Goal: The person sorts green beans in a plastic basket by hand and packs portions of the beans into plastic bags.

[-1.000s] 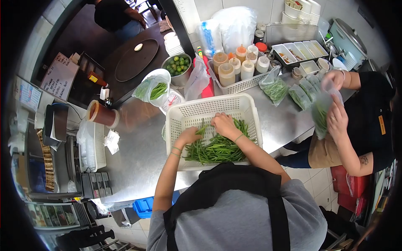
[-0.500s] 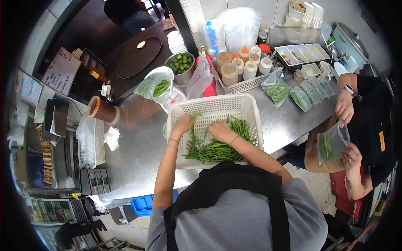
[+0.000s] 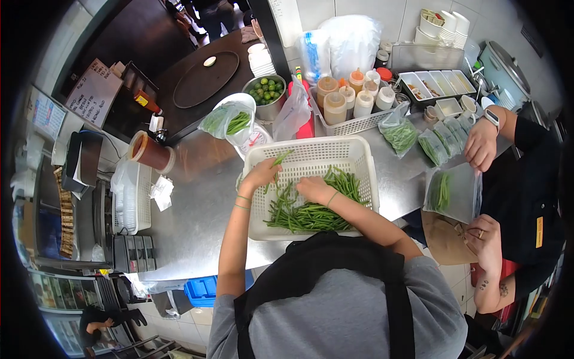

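Cut green beans [image 3: 314, 212] lie heaped in a white perforated plastic basket [image 3: 372, 179] on the steel counter. My left hand [image 3: 262, 173], over the basket's left side, is closed on a few green beans that stick out past the fingers. My right hand [image 3: 313, 189] reaches into the pile, its fingers curled down among the beans; the fingertips are partly hidden. Behind the basket, a plastic bag with green beans [image 3: 238, 122] sits in a white bowl [image 3: 248, 103] on a kitchen scale [image 3: 258, 139].
To the right, a co-worker's hands hold a zip bag of beans [image 3: 441, 191]. Filled bean bags [image 3: 431, 145] lie near them. A crate of sauce bottles [image 3: 362, 122] stands behind the basket, beside a pot of green limes [image 3: 269, 107]. A sauce tub [image 3: 150, 152] is at left.
My left hand has shifted slightly right, still with beans. My right hand stays in the pile. The co-worker's bag has moved left and tilted over the counter edge.
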### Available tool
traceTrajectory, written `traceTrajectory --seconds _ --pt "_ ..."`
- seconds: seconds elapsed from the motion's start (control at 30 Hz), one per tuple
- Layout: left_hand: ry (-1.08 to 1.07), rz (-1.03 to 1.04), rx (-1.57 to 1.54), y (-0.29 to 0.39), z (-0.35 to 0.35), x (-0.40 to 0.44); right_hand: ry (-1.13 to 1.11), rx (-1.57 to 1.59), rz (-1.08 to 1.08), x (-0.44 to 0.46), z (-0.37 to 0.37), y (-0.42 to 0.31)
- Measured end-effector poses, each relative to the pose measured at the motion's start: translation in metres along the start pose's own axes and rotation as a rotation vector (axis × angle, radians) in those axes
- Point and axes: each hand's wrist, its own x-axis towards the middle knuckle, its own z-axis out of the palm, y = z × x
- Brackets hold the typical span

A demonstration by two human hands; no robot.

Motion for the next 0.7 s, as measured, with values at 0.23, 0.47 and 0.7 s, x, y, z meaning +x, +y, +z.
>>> traceTrajectory --seconds 0.23,0.47,0.7 --pt "0.507 0.208 0.637 -0.018 0.042 0.011 -0.109 0.021 -0.014 -0.003 -0.014 0.004" --pt "0.237 0.282 0.66 0.0 0.046 -0.018 -0.156 0.113 0.036 -0.007 -0.02 0.01" --pt "0.275 0.263 0.89 -0.015 0.088 -0.034 0.189 0.196 -0.077 0.0 -0.001 0.011"
